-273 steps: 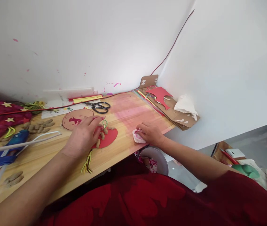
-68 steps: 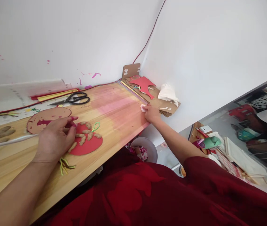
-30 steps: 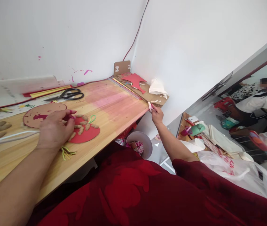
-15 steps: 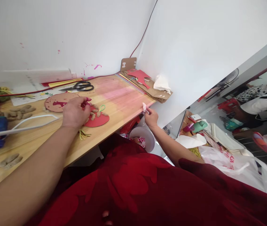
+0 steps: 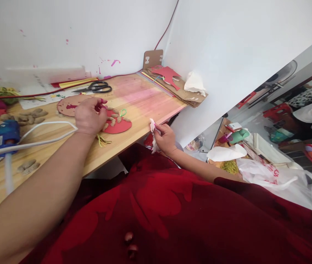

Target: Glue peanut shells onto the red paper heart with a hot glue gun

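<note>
My left hand (image 5: 90,116) is over the left part of a red paper cutout (image 5: 121,128) on the table, its fingers curled together and their tips stained pink. What it pinches, if anything, is hidden. Several unshelled peanuts (image 5: 114,119) lie on the cutout, with a green loop (image 5: 123,112) at its upper edge and yellow-green strings (image 5: 102,140) at its lower left. My right hand (image 5: 165,139) is closed on a crumpled white tissue (image 5: 152,126), just off the table's front edge. A round brown cardboard piece (image 5: 65,105) with red stains lies behind my left hand.
Black-handled scissors (image 5: 98,87) lie near the wall. A blue glue gun (image 5: 3,137) with a white cord and loose peanuts (image 5: 29,167) are on the left. Cardboard sheets (image 5: 194,99) and a white tissue wad (image 5: 195,83) sit at the table's right end.
My right hand has moved left with the tissue, nearer the table's front edge, and more of the tissue hangs below it. My left hand stays over the red cutout. The view has shifted slightly.
</note>
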{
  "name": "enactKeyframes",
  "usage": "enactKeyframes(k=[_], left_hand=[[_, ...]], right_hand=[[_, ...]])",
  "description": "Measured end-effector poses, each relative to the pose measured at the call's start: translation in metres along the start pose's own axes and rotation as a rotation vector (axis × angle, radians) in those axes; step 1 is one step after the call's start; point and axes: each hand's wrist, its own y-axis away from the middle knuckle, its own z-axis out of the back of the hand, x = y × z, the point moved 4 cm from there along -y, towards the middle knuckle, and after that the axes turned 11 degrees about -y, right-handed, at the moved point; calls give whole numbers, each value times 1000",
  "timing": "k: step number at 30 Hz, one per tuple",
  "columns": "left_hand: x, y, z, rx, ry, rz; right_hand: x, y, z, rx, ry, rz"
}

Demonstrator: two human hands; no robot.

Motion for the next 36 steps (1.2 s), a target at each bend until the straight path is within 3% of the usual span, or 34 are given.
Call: enactKeyframes(k=[9,11,15,17,22,29,33,36], left_hand=[[3,2,1,-2,9,26],[6,2,-1,6,11,36],[9,1,0,-1,6,43],[10,0,2,1,-3,46],[16,1,-2,-50,33,28],[20,0,-8,-59,39,30],[14,0,-3,-35,26,60],[10,0,1,-28,19,83]], right_hand=[[11,13,-11,82,-309,-133],[8,15,-14,134,-510,-257],[3,23,-14,323,-1002,-674],[-2,26,-6,349,-1106,-844],[-41,23,20,204,-968,-993],[-133,27,62,-51,-571,-1105],[-155,33,75,-2,-418,-1163],[-144,33,52,111,-424,-1133]])
